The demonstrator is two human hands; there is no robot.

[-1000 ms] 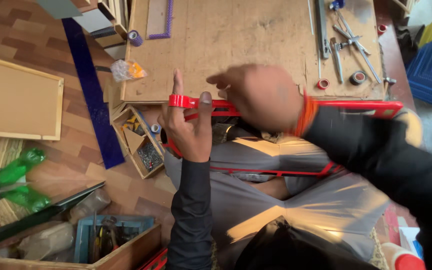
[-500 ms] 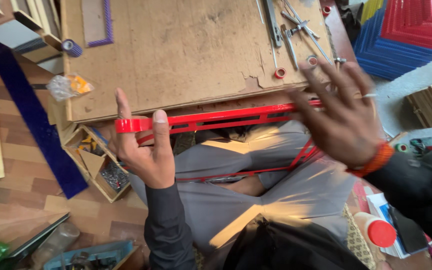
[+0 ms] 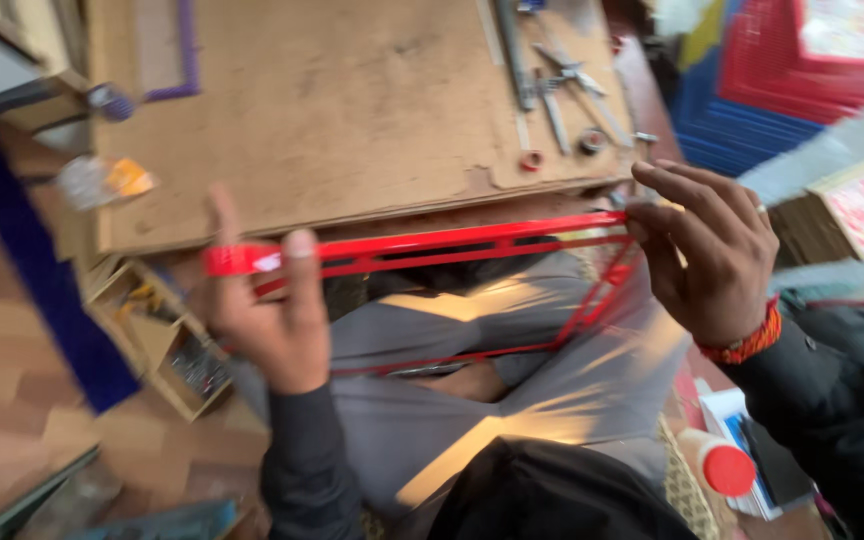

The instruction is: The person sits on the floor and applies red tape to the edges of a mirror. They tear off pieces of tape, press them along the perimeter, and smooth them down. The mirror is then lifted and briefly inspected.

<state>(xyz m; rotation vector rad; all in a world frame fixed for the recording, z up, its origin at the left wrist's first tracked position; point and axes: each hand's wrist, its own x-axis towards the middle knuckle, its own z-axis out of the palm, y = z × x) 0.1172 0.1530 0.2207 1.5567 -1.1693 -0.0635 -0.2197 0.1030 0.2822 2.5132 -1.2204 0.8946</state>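
We held a thin red rectangular frame (image 3: 452,243) across our lap, just below the near edge of the flat brown wooden board (image 3: 352,100) that served as a worktable. Our left hand (image 3: 267,310) gripped the left end of the frame: the thumb and one finger stood up on both sides of the red bar, the bar passed between them, and the other fingers were curled loosely into the palm. Our right hand (image 3: 707,255) was at the right corner of the frame. Its fingers were spread and bent, and the fingertips touched the top bar at the corner; we could not tell if they really closed around it, because the picture was blurred there. An orange bracelet (image 3: 747,340) sat on the right wrist, next to the dark sleeve.

The frame was tilted a little, with its right end higher, and its lower side lay over our grey trousers (image 3: 472,400).

On the far part of the board lay several long metal tools (image 3: 557,85) and two small round rolls (image 3: 562,150). A purple strip (image 3: 187,50) lay near its left side. To the left of the board, a small wooden box with compartments (image 3: 167,335) stood on the wooden floor, beside a long dark blue strip (image 3: 37,260). A white bottle with a red cap (image 3: 717,460) stood near our right arm.
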